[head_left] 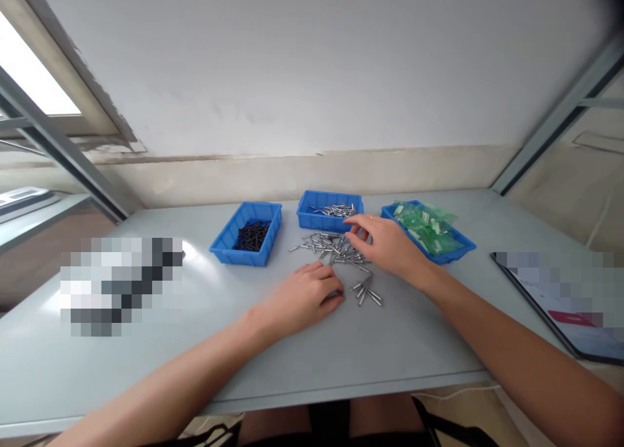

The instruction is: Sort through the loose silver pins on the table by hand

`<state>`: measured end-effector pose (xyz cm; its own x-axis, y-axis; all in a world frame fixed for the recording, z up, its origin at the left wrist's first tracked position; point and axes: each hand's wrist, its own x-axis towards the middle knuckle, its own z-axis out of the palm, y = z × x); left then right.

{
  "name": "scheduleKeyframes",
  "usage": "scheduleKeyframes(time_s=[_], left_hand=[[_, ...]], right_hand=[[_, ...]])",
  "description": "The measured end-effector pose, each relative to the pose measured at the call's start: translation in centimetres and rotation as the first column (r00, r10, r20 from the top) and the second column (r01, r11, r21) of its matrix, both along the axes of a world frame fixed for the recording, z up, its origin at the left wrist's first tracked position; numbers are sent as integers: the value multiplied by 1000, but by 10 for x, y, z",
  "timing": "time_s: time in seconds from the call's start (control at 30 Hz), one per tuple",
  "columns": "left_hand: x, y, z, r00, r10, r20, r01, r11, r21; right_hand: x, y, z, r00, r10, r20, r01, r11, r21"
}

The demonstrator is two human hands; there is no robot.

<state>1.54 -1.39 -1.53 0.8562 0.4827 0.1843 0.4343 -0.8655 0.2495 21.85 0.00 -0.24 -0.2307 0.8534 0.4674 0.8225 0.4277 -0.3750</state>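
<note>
Slim silver metal pieces that look like pop rivets (336, 247) lie in a loose pile in the middle of the grey table. A smaller group of the same rivets (366, 291) sits nearer to me, between my hands. My right hand (383, 242) hovers at the right of the big pile, thumb and index finger apart, with nothing visible between them. My left hand (309, 297) rests low at the pile's near left side. Its fingers are curled down and closed toward the thumb; whatever they may hold is hidden.
Behind the pile a blue bin (312, 223) holds more rivets. Dark slender pieces fill part of the left blue bin (238, 257). Green plastic packets (426, 226) lie in the right blue bin (451, 257). A blurred-out flat device (541, 310) lies at the right, another blurred object (121, 284) at the left.
</note>
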Motion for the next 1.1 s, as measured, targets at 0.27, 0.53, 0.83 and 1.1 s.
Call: scheduleKeyframes(time_s=[0.27,0.53,0.83,1.1], left_hand=[[-7,9,0,993,121,-5,-121,990,70],[-14,18,7,951,281,130,-285,958,17],[-13,15,6,935,289,207,-288,957,-38],[-14,16,8,930,265,256,-262,964,-46]], right_hand=[[-9,-8,-3,957,250,146,-239,967,-86],[-8,-9,-1,929,335,158,-314,939,-140],[-10,-9,0,922,353,156,-342,935,-92],[-10,-12,2,924,354,147,-351,935,-49]])
